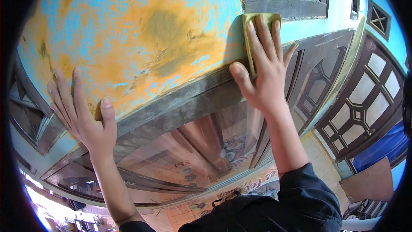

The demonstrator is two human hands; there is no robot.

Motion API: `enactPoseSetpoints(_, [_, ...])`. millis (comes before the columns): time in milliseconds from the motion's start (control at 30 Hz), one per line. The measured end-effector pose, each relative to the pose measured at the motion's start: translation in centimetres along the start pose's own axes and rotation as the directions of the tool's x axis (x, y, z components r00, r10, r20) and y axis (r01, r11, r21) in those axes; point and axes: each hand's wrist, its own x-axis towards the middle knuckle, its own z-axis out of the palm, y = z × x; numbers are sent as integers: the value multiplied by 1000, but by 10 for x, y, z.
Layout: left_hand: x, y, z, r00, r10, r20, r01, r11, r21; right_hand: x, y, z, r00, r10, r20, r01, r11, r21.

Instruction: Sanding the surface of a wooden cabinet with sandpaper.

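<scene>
My right hand (pixel 268 66) presses a yellow-green sheet of sandpaper (pixel 275 17) against the wall with its outstretched fingers. The thumb stands apart to the left, beside the sheet's lower edge. That sheet lies close to the corner of a dark wooden frame. My left hand (pixel 88 120) rests flat with spread fingers on the lower left of the wall (pixel 141 43), holding nothing. Patches of orange, bright blue and dull grey-brown mottle this wall's paint, which looks worn.
A dark wooden window frame (pixel 171 101) with reflecting glass runs below the wall patch. Wooden vent openings (pixel 296 6) sit at the upper right and far left. To the right are a dark door (pixel 360 99) with pale panes, a blue cloth (pixel 382 148) and a brown board (pixel 369 180).
</scene>
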Motion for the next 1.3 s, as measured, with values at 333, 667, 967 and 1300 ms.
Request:
enactPoseSetpoints(333, [-12,4,11,1000,-30,-7,30,999,36,-1,33,-5,1000,-6,-22,5,999,-52])
enactPoseSetpoints(667, [-18,-2,12,997,-73,-12,74,997,29,-15,8,-1,997,-50,62,44,995,89])
enactPoseSetpoints(967, [-7,-11,-6,999,-41,-24,43,997,69,-30,-14,4,994,-62,85,48,986,157])
enactPoseSetpoints(1300, [-12,-2,0,1000,-3,-1,3,1000,30,-37,-20,9,993,-37,112,34,999,35])
